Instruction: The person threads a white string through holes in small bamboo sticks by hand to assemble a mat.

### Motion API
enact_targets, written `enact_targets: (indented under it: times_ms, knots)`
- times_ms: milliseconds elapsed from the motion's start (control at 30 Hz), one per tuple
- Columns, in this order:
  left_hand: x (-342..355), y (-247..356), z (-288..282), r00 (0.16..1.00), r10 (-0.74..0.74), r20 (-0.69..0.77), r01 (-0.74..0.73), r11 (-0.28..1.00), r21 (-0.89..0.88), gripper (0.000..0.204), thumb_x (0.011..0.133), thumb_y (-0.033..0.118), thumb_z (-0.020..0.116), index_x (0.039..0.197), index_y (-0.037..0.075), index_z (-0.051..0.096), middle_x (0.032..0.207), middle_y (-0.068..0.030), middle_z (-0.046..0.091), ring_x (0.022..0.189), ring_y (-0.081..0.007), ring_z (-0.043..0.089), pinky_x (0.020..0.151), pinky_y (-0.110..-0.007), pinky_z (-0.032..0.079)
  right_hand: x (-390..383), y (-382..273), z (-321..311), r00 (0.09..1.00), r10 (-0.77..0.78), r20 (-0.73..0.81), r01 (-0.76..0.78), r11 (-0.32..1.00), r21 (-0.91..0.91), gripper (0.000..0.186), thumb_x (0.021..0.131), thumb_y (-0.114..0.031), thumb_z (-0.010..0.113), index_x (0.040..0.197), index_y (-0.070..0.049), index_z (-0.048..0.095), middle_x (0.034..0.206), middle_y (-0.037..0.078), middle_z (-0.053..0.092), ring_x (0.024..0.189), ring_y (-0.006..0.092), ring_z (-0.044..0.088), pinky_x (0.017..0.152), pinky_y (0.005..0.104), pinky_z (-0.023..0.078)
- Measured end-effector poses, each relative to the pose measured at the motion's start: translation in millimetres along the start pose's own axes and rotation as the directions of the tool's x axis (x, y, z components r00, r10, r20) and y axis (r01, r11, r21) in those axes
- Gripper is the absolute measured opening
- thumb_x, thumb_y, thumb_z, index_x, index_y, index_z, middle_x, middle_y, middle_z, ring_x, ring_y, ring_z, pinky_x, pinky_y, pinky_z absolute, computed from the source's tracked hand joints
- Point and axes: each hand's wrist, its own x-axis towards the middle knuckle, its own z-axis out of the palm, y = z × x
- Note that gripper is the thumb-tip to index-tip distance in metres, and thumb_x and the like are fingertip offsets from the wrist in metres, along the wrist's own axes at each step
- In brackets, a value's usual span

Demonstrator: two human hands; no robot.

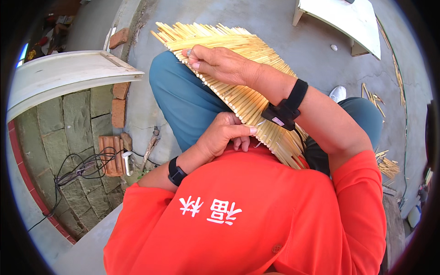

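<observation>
A mat of pale yellow straw stalks (pixel 238 98), laid side by side in a row, lies slanted across my lap. My left hand (pixel 222 133) grips its near edge, thumb on top and fingers partly hidden below. Fine thread-like lines show on the stalks beside that thumb. Over the mat's upper left edge is my right hand (pixel 220 64), its fingers pinched together. A small greyish thing (pixel 188 53) shows at those fingertips; its kind is too small to make out.
A white bench-like table (pixel 341 20) stands at the far right, with loose straw stalks (pixel 388 166) on the floor nearer me. To the left are a white panel (pixel 75 73), bricks (pixel 118 113) and a tangled black cable (pixel 87 167).
</observation>
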Motion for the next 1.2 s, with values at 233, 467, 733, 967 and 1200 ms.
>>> enact_targets:
  times_ms: [233, 467, 733, 967, 1200]
  knots:
    - [2.1, -3.3, -1.3, 1.0, 0.019, 0.014, -0.019, 0.999, 0.04, 0.025, 0.076, 0.02, 0.065, 0.079, -0.005, 0.062, 0.058, -0.0093, 0.059, 0.046, -0.0135, 0.054, 0.042, -0.021, 0.038, -37.5, -19.1, -8.0, 0.996, 0.05, 0.078, -0.05, 0.999, -0.004, 0.013, 0.096, -0.019, 0.043, 0.092, -0.007, 0.04, 0.125, 0.021, 0.052, 0.103, 0.0373, 0.056, 0.08, 0.0403, 0.044]
    - [0.7, -2.0, -0.1, 0.999, 0.02, -0.025, -0.019, 0.999, 0.033, 0.025, 0.076, 0.02, 0.066, 0.075, -0.005, 0.062, 0.056, -0.0093, 0.058, 0.045, -0.0125, 0.052, 0.042, -0.02, 0.037, -48.1, -21.4, -13.3, 0.992, 0.007, 0.126, 0.0, 0.998, -0.056, 0.014, 0.097, -0.021, 0.042, 0.093, -0.007, 0.04, 0.115, 0.02, 0.057, 0.092, 0.0389, 0.057, 0.078, 0.0411, 0.045]
    - [2.7, -6.9, -5.1, 0.999, 0.031, -0.009, -0.029, 0.995, 0.1, 0.026, 0.075, 0.021, 0.067, 0.068, -0.003, 0.06, 0.054, -0.0105, 0.058, 0.043, -0.0126, 0.05, 0.042, -0.021, 0.037, -83.1, -43.0, -18.7, 0.972, 0.103, 0.21, -0.083, 0.991, -0.101, 0.015, 0.097, -0.022, 0.042, 0.093, -0.008, 0.039, 0.111, 0.018, 0.058, 0.077, 0.0381, 0.057, 0.068, 0.042, 0.046]
    - [2.4, -8.0, -0.9, 0.999, 0.017, -0.051, -0.014, 0.997, 0.073, 0.025, 0.075, 0.021, 0.067, 0.067, -0.002, 0.06, 0.055, -0.0102, 0.058, 0.044, -0.0123, 0.05, 0.043, -0.021, 0.037, -108.3, -50.8, -17.3, 0.972, 0.119, 0.202, -0.11, 0.992, -0.055, 0.013, 0.095, -0.019, 0.045, 0.09, -0.008, 0.04, 0.109, 0.017, 0.057, 0.072, 0.0364, 0.056, 0.066, 0.0412, 0.045]
    - [0.4, -5.9, 2.2, 0.998, 0.028, -0.048, -0.026, 0.999, 0.041, 0.024, 0.077, 0.019, 0.066, 0.07, -0.003, 0.06, 0.056, -0.0096, 0.058, 0.044, -0.0107, 0.05, 0.043, -0.02, 0.037, -114.1, -37.6, -20.9, 0.981, 0.097, 0.167, -0.146, 0.939, 0.312, 0.014, 0.098, -0.018, 0.042, 0.092, -0.005, 0.043, 0.105, 0.007, 0.054, 0.131, 0.0205, 0.036, 0.096, 0.0283, 0.035]
